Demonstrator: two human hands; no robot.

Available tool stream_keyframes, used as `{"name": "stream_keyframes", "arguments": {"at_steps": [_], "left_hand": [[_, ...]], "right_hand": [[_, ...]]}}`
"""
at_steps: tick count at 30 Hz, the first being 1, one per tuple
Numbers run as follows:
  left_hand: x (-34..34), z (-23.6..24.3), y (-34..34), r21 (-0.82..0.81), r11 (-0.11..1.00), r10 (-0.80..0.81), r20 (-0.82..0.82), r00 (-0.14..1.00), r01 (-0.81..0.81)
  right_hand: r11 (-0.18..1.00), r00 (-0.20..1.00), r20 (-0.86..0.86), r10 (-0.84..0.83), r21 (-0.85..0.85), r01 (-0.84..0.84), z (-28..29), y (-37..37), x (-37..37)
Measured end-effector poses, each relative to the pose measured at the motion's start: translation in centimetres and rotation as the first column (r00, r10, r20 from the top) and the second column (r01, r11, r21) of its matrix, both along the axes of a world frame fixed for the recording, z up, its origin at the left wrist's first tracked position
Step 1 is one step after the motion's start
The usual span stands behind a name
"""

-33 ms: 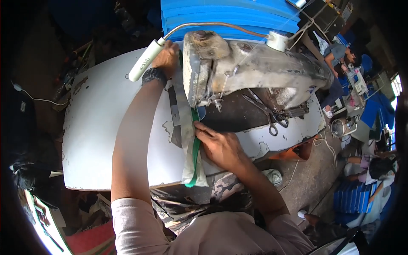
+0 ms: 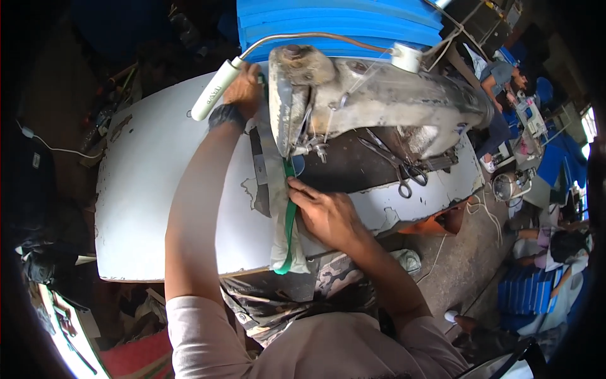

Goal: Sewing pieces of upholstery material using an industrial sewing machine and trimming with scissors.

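A long strip of grey-white fabric (image 2: pixel 281 247) with a green tape (image 2: pixel 290 224) along it runs away from me, under the head of a worn sewing machine (image 2: pixel 385 88). My right hand (image 2: pixel 325 215) is on the near side of the needle, its thumb and forefinger closed on the tape edge of the strip. Beyond the machine head, my left hand (image 2: pixel 245 91) is closed at the strip's far end; its fingertips are partly hidden. The strip's near end hangs over the table's front edge by my lap.
A white lamp (image 2: pixel 216 90) on a bent neck hangs over my left wrist. Scissors (image 2: pixel 396 165) lie under the machine arm on the chipped white table (image 2: pixel 151 189). Blue sheets (image 2: pixel 341 24) are stacked behind. Other people (image 2: pixel 499 82) work at the right.
The whole picture has shifted very slightly. Both hands keep their places on the strip, and its near end sits a touch higher.
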State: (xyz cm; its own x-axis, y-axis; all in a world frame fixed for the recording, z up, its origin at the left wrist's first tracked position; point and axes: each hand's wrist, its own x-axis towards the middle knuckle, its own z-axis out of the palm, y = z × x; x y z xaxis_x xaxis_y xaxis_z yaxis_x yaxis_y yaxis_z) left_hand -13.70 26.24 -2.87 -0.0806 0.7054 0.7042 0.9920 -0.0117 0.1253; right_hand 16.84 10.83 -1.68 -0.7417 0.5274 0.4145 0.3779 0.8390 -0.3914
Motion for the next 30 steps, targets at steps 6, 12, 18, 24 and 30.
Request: {"name": "stream_keyframes", "arguments": {"at_steps": [6,12,18,24,30], "left_hand": [[6.6,1.9,-14.4,-0.345,0.903,-0.126,0.356,0.926,0.255],[15.8,2.4,-29.1,-0.232,0.893,-0.284,0.374,0.883,0.385],[21.1,2.5,-36.2,-0.219,0.923,-0.186,0.468,0.864,0.318],[24.8,1.9,-41.5,-0.26,0.916,-0.178,0.419,0.89,0.305],[25.0,3.5,-42.1,-0.194,0.872,-0.414,0.194,0.889,0.449]], "right_hand": [[0.996,0.997,0.057,-0.058,-0.071,0.062,-1.0,0.9,0.9],[1.0,0.998,-0.057,0.01,0.023,-0.009,-0.7,0.3,1.0],[0.998,0.955,-0.297,0.023,0.069,-0.003,-1.1,-3.0,3.8],[0.981,0.843,-0.537,-0.025,-0.176,-0.083,-0.8,-8.2,8.0],[0.964,0.866,-0.5,-0.027,-0.243,-0.11,0.0,-10.6,10.4]]}}
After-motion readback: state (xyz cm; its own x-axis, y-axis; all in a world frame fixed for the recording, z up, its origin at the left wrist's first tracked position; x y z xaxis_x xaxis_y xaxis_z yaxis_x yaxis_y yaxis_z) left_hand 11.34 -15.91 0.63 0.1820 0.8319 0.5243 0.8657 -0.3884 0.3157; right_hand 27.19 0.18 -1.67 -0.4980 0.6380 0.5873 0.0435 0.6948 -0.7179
